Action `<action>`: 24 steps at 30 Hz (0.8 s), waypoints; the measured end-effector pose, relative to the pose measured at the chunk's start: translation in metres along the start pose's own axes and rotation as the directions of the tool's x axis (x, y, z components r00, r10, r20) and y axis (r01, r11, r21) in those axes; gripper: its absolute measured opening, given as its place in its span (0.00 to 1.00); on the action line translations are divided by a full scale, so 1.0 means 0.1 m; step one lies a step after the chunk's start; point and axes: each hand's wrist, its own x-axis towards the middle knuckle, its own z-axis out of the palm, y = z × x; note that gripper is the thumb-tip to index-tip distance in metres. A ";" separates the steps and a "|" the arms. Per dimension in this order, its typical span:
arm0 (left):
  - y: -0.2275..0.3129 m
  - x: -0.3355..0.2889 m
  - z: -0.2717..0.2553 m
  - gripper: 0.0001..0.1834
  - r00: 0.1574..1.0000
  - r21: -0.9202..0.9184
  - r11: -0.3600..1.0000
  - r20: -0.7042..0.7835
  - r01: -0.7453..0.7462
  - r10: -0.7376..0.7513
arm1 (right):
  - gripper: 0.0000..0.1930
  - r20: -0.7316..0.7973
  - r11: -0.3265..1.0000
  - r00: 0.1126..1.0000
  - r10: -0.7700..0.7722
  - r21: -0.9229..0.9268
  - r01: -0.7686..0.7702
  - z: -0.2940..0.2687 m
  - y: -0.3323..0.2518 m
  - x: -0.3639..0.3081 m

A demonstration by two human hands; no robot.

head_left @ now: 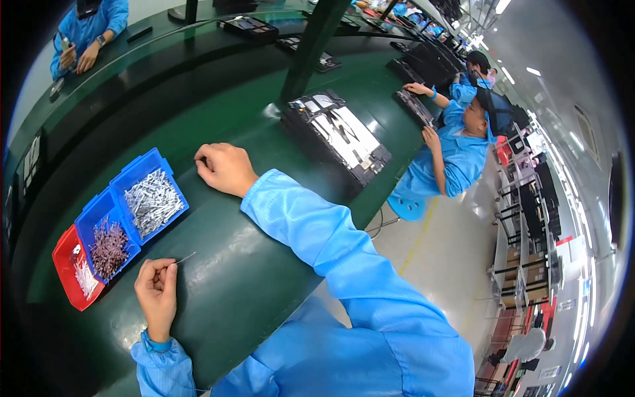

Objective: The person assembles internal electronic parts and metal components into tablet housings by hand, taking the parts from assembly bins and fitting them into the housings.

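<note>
Above the green table, my left hand (157, 294) pinches a thin, wire-like piece (187, 257) between thumb and fingertips, its far end pointing right. Farther off, my right hand (226, 170) is closed with the fingers curled; whatever it may hold is hidden. Just left of it stands a blue bin (137, 163) heaped with silver screw-like parts (154, 202). Joined beside that is a second blue bin (96, 207) of purplish-brown small parts (109, 250). A red bin (65, 255) with thin white pieces (86, 279) sits closest to my left hand's outer side.
A stack of dark, flat device frames (340, 135) stands right of my right hand, near a green post (314, 49). A co-worker in blue (450, 149) handles a similar frame at the right. Another person (89, 36) sits across the table (225, 264).
</note>
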 end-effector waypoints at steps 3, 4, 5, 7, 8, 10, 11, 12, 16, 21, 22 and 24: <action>0.02 0.01 0.03 0.01 1.000 -0.003 1.000 0.015 0.019 -0.019 | 0.03 0.003 1.000 1.000 0.012 -0.014 -0.012 -0.05 0.04 -0.02; 0.02 0.02 0.04 0.01 1.000 -0.004 1.000 0.018 0.018 -0.018 | 0.03 0.014 0.999 1.000 0.026 -0.023 -0.026 -0.06 0.04 -0.02; 0.03 0.02 0.05 0.01 0.999 -0.010 1.000 0.023 0.027 -0.027 | 0.03 0.012 0.999 1.000 0.028 -0.023 -0.028 -0.07 0.04 -0.03; 0.04 0.02 0.06 0.02 0.999 -0.014 0.999 0.026 0.037 -0.037 | 0.03 0.018 0.999 0.999 0.034 -0.023 -0.033 -0.08 0.04 -0.02; 0.03 0.02 0.06 0.02 0.999 -0.019 0.999 0.024 0.037 -0.037 | 0.03 0.017 0.999 0.999 0.033 -0.022 -0.033 -0.08 0.03 -0.02; 0.03 0.01 0.05 0.02 0.999 -0.022 0.999 0.020 0.036 -0.036 | 0.03 0.014 1.000 1.000 0.016 -0.008 -0.016 -0.06 0.04 -0.03; 0.02 0.01 0.04 0.02 0.999 -0.020 0.999 0.023 0.037 -0.037 | 0.03 0.013 1.000 1.000 0.016 -0.007 -0.016 -0.06 0.04 -0.03; 0.02 0.01 0.04 0.02 0.999 -0.019 0.999 0.026 0.038 -0.037 | 0.03 0.007 1.000 1.000 0.011 -0.006 -0.011 -0.05 0.04 -0.03; 0.03 0.01 0.04 0.03 0.999 -0.007 1.000 0.022 0.026 -0.026 | 0.03 0.017 1.000 1.000 0.020 -0.016 -0.020 -0.06 0.03 -0.03; 0.02 0.01 0.04 0.02 0.999 -0.016 0.999 0.024 0.036 -0.036 | 0.03 0.035 0.999 0.999 0.038 -0.022 -0.037 -0.08 0.03 -0.02; 0.01 0.01 0.04 0.02 0.999 -0.014 0.999 0.021 0.037 -0.037 | 0.03 0.030 0.999 0.999 0.040 -0.021 -0.039 -0.07 0.03 -0.02; 0.00 0.01 0.05 0.02 0.999 -0.035 0.999 0.022 0.037 -0.036 | 0.03 0.031 0.999 0.999 0.041 -0.021 -0.040 -0.08 0.03 -0.02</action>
